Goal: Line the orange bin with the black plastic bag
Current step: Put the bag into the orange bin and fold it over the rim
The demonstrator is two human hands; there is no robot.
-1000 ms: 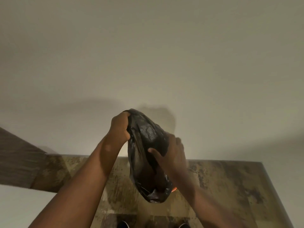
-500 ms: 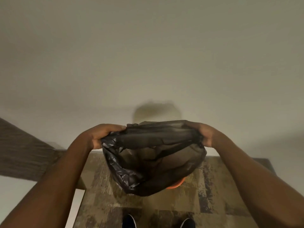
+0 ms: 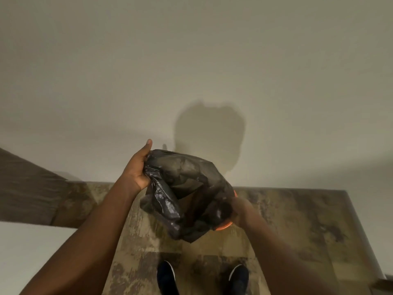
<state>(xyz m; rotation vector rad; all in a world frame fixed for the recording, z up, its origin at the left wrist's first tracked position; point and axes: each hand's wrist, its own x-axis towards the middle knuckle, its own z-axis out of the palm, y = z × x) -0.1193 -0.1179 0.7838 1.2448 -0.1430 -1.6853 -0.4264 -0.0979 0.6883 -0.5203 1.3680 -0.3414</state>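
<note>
- Centre of frame: black plastic bag [image 3: 187, 188] held up in the air between both hands, mouth facing the camera and partly spread; plastic crumpled, thicker folds down its left side
- left hand [image 3: 138, 167] just left of the bag's upper edge; palm toward the bag, thumb straight and pointing up, fingers tucked behind the bunched rim; it holds the bag there
- right hand [image 3: 239, 211] at the bag's lower-right edge, motion-blurred; fingers look curled into the plastic, gripping that side; finer detail can't be told
- orange bin [image 3: 224, 227] below and behind the bag, mostly covered by it; only slivers of orange rim show at the bag's right and lower-right edges; bag not in the bin yet
- shoes [image 3: 167, 277] at bottom centre, two dark toes on a mottled brown floor [image 3: 297, 231]
- wall [image 3: 191, 60] fills the upper frame, plain; shadow [image 3: 210, 133] on it just above the bag
- brown surface [image 3: 27, 188] at left edge; white surface [image 3: 25, 252] at lower left
</note>
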